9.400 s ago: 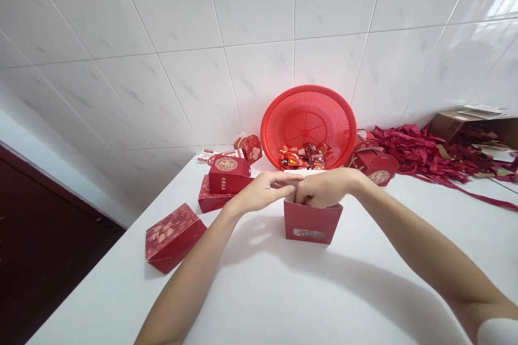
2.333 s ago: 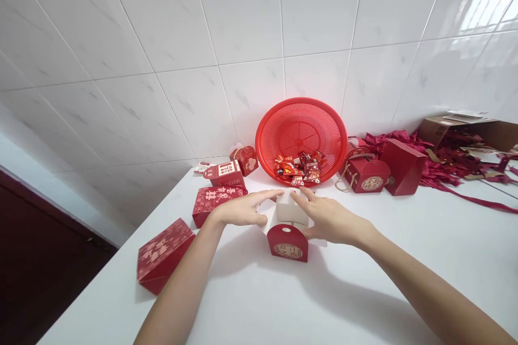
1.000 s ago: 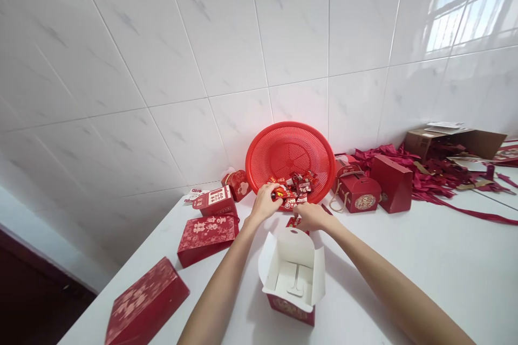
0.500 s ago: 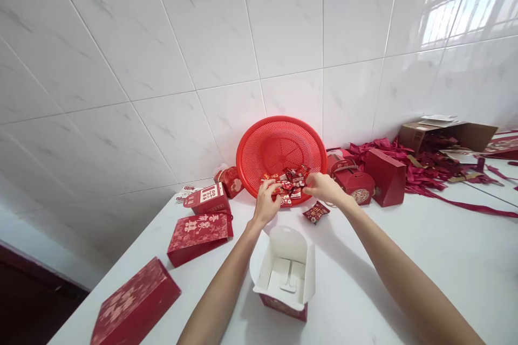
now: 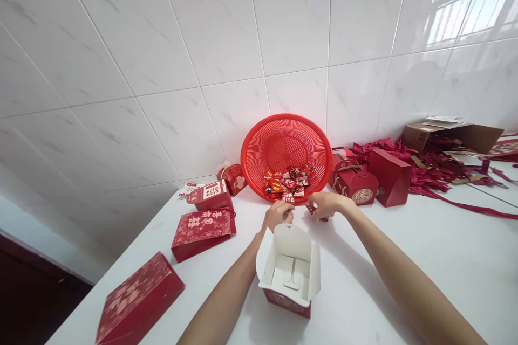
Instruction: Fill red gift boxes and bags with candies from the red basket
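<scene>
A red mesh basket [image 5: 286, 140] leans against the wall with several red-wrapped candies [image 5: 279, 186] in its lower part. My right hand [image 5: 328, 206] is closed on a red candy packet [image 5: 311, 208] on the table, just in front of the basket. Behind the open box, my left hand [image 5: 279, 215] has its fingers curled near the basket's lower rim; whatever it may hold is hidden. Between my forearms stands the open box [image 5: 288, 275], white inside and red outside, its flaps spread.
Red boxes [image 5: 204, 230] lie along the left side of the table. More red boxes [image 5: 356, 186] stand right of the basket, beside magenta ribbons [image 5: 424, 175] and an open cardboard carton [image 5: 479, 137]. A tiled wall rises behind.
My left hand has drawn back from the candies towards the open box. My right hand has left the basket's edge and come down onto the loose packet. The view has shifted slightly.
</scene>
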